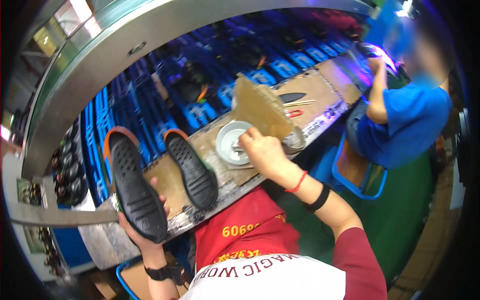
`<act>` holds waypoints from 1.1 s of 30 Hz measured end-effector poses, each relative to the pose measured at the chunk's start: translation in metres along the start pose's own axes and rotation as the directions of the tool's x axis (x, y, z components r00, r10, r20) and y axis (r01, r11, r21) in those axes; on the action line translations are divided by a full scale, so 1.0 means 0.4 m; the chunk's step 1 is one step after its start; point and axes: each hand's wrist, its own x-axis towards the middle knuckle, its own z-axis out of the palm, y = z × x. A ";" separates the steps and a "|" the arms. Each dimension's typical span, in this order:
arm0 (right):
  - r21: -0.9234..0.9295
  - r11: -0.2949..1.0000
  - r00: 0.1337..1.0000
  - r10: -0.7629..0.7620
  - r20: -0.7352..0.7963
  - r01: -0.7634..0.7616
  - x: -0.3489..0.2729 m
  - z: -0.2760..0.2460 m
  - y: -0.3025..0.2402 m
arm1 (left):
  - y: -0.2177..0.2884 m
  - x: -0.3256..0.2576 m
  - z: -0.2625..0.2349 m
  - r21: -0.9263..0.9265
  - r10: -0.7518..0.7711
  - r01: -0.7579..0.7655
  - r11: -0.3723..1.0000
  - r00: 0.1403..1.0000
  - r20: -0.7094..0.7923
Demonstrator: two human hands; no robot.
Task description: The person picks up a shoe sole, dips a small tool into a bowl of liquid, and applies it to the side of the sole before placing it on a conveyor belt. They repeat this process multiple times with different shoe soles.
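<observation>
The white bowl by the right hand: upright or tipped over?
Upright: the white bowl shows its round mouth facing up, with the right hand reaching over it.

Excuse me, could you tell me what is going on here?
A person's left hand holds a black sole by the bench. The right hand is at a white bowl, fingertips over its inside; what they pinch is unclear. Another sole lies between them. A co-worker in blue sits to the right.
</observation>
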 end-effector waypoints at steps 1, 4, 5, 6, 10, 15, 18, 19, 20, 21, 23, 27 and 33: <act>0.031 0.999 1.000 -0.012 0.004 0.012 0.001 0.009 0.000 | -0.005 0.006 0.014 0.022 0.012 -0.012 1.000 1.000 0.027; 0.074 0.997 0.998 -0.025 0.061 0.020 0.010 0.014 -0.009 | -0.011 0.008 0.012 0.259 0.075 -0.074 0.963 0.997 0.005; 0.078 0.997 0.997 -0.033 0.066 0.028 0.011 0.014 -0.010 | -0.014 0.006 0.017 0.362 0.036 -0.068 0.930 0.995 0.095; 0.084 0.996 0.997 -0.038 0.066 0.033 0.009 0.016 -0.012 | -0.016 0.004 0.034 0.439 0.019 -0.072 0.895 0.992 0.123; 0.044 0.999 0.999 -0.031 0.013 0.031 0.008 0.011 -0.014 | -0.031 0.017 0.046 0.566 0.045 -0.136 0.813 0.984 0.171; 0.073 0.996 0.992 -0.050 -0.114 0.058 0.005 -0.023 -0.019 | -0.026 0.041 0.056 0.793 0.035 -0.235 0.562 0.965 0.261; 0.159 0.980 0.987 -0.104 -0.123 0.123 0.004 -0.054 -0.021 | -0.031 0.035 0.046 0.863 0.071 -0.236 0.447 0.971 0.229; 0.166 0.978 0.987 -0.110 -0.116 0.128 0.006 -0.076 -0.032 | -0.035 0.031 0.045 0.897 0.091 -0.265 0.354 0.964 0.249; 0.290 0.936 0.972 -0.153 -0.181 0.201 0.006 -0.095 -0.045 | -0.034 0.033 0.060 0.918 0.053 -0.263 0.296 0.964 0.259; 0.404 0.872 0.950 -0.184 -0.251 0.276 0.005 -0.110 -0.058 | -0.032 0.034 0.071 0.921 0.054 -0.255 0.295 0.967 0.250; 0.459 0.827 0.944 -0.253 -0.212 0.325 -0.010 -0.128 -0.085 | -0.028 0.037 0.093 0.931 -0.053 -0.330 0.158 0.938 0.342; 0.432 0.809 0.916 -0.330 -0.228 0.399 -0.017 -0.128 -0.105 | -0.028 0.033 0.134 0.925 -0.030 -0.361 0.120 0.930 0.367; 0.450 0.804 0.921 -0.348 -0.176 0.390 -0.017 -0.138 -0.104 | -0.029 0.019 0.147 0.916 -0.077 -0.386 0.107 0.916 0.394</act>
